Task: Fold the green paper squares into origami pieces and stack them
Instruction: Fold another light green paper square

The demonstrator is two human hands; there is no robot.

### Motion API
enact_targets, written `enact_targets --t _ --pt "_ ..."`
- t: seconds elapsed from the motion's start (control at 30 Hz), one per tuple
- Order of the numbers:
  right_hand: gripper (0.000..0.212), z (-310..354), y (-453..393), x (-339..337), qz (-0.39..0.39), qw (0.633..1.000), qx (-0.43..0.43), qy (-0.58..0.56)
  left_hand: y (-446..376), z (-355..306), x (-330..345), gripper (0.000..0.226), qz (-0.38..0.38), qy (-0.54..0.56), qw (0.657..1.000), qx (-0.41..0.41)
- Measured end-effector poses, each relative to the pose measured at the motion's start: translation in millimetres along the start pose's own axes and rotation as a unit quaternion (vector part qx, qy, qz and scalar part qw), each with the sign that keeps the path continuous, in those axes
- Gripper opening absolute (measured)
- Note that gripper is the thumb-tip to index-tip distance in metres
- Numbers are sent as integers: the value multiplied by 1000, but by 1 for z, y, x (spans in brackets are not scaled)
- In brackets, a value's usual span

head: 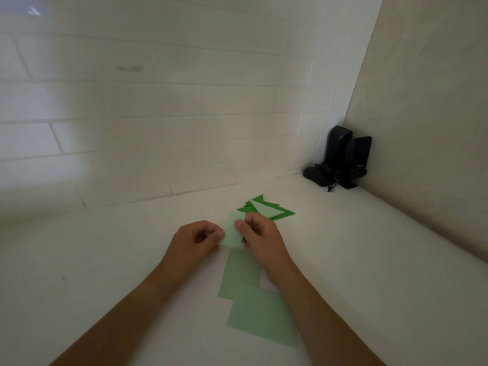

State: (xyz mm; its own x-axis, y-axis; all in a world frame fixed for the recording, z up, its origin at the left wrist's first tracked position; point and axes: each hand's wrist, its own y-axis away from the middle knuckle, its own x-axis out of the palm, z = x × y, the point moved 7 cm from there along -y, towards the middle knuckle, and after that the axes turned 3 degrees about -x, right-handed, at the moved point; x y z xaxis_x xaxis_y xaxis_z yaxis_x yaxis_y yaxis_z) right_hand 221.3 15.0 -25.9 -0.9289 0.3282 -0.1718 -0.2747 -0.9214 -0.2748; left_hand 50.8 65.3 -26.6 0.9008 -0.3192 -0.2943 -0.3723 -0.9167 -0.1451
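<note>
partly hidden pale green paper (232, 233), pinched by both hands, left hand (196, 237), right hand (260, 232)

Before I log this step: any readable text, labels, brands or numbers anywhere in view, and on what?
None can be read.
Held green paper: plain, no print.
Flat green squares: blank.
Folded pieces: blank.
Black speakers in the corner: any marking is too dark and small to read.

- Dim, flat indoor light; colours look muted and greyish.
- A soft bright patch lies on the tiled wall (39, 143) at left, with a small glare spot in the top left corner.
- The right wall (427, 128) sits in shade.
- Wide-angle bending curves the tile lines near the edges.
- Focus is slightly soft throughout.
</note>
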Motion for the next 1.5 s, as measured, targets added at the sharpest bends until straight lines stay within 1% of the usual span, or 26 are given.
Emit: enact_targets --t 0.13,0.27,0.4,0.43,0.53,0.6,0.67,0.73,0.8,0.87,0.93,1.0,1.1,1.13,1.2,1.37,1.5 --pt "29 -1 -1 0 -7 1000 -7 2 -1 2 -1 9 -4 14 1000 -1" --pt "29 0 -1 1 -6 1000 -6 -4 0 0 -1 10 -7 2 1000 6" --pt "28 4 1 3 19 999 -6 -34 0 -3 0 8 4 6 1000 18" --pt "27 5 2 4 32 999 -6 -38 1 -5 0 10 4 2 1000 25" --pt "25 8 6 11 72 997 -18 -35 2 -12 0 24 -3 3 999 48" --pt "22 10 6 12 77 996 -19 -36 2 -12 -2 25 -6 13 999 50" --pt "16 12 7 10 74 996 -14 -43 2 -8 -2 27 1 34 999 36" --pt "14 12 7 9 72 996 -14 -45 1 -6 -1 29 6 55 998 24" --pt "14 12 7 8 73 996 -19 -38 1 -10 -2 24 -4 64 997 39" --pt "15 12 6 10 75 997 -24 -24 2 -15 -7 18 -27 65 995 75" --pt "16 11 6 10 77 996 -27 -21 3 -17 -10 17 -39 49 993 102" --pt "16 11 6 10 77 996 -31 -22 3 -16 -12 17 -54 19 992 111" --pt "16 9 5 11 78 996 -32 -20 3 -15 -15 31 -74 0 990 117" --pt "16 9 5 11 79 996 -33 -20 3 -16 -15 32 -78 -4 989 123" --pt "16 9 5 11 79 996 -38 -19 4 -19 -15 27 -79 -20 987 139" --pt "15 9 5 10 80 996 -47 -18 6 -22 -12 30 -74 -56 986 140" --pt "14 9 4 9 70 996 -55 -12 7 -21 -10 23 -66 -46 988 129"
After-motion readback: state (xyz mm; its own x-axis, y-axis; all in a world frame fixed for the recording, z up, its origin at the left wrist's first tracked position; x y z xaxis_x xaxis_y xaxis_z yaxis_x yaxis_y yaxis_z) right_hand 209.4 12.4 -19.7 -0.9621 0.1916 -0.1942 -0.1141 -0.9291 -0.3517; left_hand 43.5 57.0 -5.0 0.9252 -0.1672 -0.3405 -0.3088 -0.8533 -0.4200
